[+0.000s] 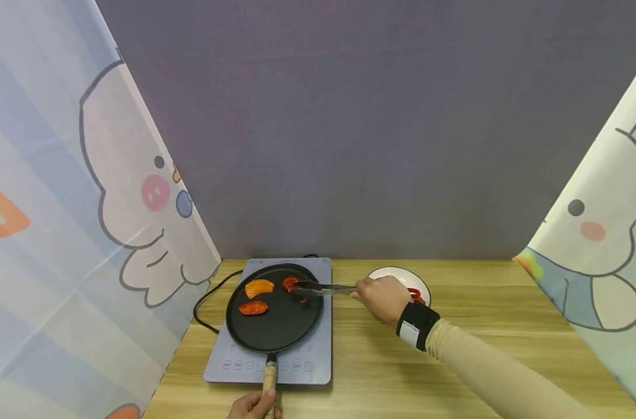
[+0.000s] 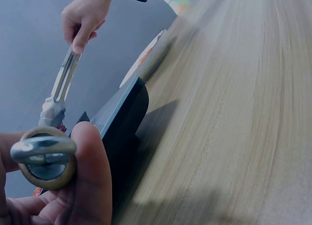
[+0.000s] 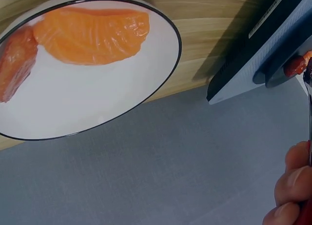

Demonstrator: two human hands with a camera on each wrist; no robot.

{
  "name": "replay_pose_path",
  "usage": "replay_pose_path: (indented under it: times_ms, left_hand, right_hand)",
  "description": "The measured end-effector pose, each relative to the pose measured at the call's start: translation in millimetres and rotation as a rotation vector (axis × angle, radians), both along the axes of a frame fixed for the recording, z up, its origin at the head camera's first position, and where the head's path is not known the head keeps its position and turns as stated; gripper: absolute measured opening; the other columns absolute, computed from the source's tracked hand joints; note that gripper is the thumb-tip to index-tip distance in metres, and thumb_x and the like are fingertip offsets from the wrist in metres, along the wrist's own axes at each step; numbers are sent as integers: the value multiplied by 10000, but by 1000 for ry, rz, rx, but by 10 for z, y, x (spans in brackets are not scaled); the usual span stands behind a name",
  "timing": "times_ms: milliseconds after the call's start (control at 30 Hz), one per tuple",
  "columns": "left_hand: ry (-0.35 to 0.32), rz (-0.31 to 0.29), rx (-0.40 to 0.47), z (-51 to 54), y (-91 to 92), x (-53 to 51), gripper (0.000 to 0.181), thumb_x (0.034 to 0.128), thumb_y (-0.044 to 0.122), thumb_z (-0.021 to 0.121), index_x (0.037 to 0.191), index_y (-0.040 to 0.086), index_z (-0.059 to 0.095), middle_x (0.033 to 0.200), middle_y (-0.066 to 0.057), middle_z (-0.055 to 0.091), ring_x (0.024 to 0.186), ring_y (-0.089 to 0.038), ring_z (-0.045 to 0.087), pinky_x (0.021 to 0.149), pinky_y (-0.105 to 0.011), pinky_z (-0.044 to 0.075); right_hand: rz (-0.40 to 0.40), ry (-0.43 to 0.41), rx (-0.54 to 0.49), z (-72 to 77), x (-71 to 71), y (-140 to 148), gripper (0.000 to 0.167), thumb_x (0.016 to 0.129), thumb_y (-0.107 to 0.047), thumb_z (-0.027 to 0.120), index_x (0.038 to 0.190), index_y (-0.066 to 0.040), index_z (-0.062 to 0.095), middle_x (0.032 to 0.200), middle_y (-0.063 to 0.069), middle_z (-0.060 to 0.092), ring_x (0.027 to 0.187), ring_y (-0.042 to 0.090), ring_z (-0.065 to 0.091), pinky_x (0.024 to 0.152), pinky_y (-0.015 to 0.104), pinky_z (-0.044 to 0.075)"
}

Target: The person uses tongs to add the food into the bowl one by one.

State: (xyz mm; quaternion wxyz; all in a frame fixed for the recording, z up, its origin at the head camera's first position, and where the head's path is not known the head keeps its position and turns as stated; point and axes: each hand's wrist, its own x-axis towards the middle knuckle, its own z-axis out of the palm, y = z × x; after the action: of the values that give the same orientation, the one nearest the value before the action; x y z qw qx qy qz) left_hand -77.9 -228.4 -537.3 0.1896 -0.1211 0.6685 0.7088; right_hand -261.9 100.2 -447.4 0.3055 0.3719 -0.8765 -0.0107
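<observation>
In the head view my left hand [image 1: 252,405] grips the wooden handle [image 1: 269,378] of a round black pan [image 1: 281,329]. My right hand [image 1: 383,297] holds metal tongs [image 1: 336,288], their tips over the pan beside a red ring-shaped piece [image 1: 290,283]. What lies between the tips is hard to tell. On the pan's left side are an orange slice [image 1: 259,288] and a darker red-orange piece [image 1: 253,308]. The left wrist view shows my left fingers [image 2: 92,166] round the handle's end, which has a metal loop [image 2: 44,149].
A grey cooktop [image 1: 318,361] lies under the pan, its black cable [image 1: 205,297] at the left. Behind my right hand a white, dark-rimmed plate [image 1: 393,271] holds food; the right wrist view shows an orange slice [image 3: 97,34] and a reddish piece [image 3: 17,61] on it.
</observation>
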Motion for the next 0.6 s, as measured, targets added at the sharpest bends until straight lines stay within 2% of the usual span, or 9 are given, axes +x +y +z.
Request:
replay_pose_path:
  times_ms: [300, 600]
  left_hand:
    - [1, 1, -5, -7, 3, -2, 439, 920, 386, 593, 997, -44, 638, 731, -57, 674, 516, -83, 559, 500, -253, 478]
    - [5, 3, -19, -20, -5, 1, 440, 912, 390, 602, 989, -42, 641, 727, -55, 673, 516, -82, 559, 497, -250, 477]
  right_hand:
    - [1, 37, 12, -72, 9, -35, 335, 887, -381, 668, 675, -152, 548, 580, -51, 525, 472, 141, 542, 448, 334, 459]
    - [6, 30, 28, -144, 9, -97, 331, 881, -356, 680, 676, -142, 534, 577, -43, 501, 469, 148, 536, 450, 339, 458]
